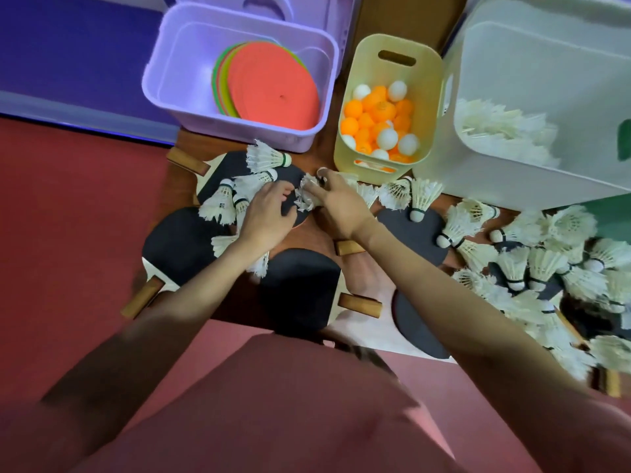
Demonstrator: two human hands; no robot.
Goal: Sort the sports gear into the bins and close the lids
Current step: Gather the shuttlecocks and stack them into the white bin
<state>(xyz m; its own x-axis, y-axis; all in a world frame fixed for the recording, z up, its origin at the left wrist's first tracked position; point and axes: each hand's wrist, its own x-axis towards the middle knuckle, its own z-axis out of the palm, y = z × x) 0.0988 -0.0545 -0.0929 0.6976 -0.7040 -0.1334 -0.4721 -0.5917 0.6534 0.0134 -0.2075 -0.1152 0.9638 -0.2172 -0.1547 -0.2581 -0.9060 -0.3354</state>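
Note:
My right hand (pixel 336 203) grips a white shuttlecock (pixel 307 194) over the black paddles at the middle of the floor. My left hand (pixel 264 213) lies beside it with curled fingers among loose shuttlecocks (pixel 222 199); what it holds is hidden. Several black table tennis paddles (pixel 300 285) with wooden handles lie under my arms. A big heap of shuttlecocks (pixel 532 261) spreads to the right. The purple bin (pixel 164 63) holds flat coloured discs (pixel 273 87). The cream bin (pixel 433 87) holds orange and white balls (pixel 379 121). The white bin (pixel 478 80) holds shuttlecocks.
All three bins stand open at the back. A purple lid (pixel 273 8) leans behind the purple bin. Red mat (pixel 68 233) covers the floor to the left, and a purple mat (pixel 68 46) lies at the back left. My knees fill the bottom of the view.

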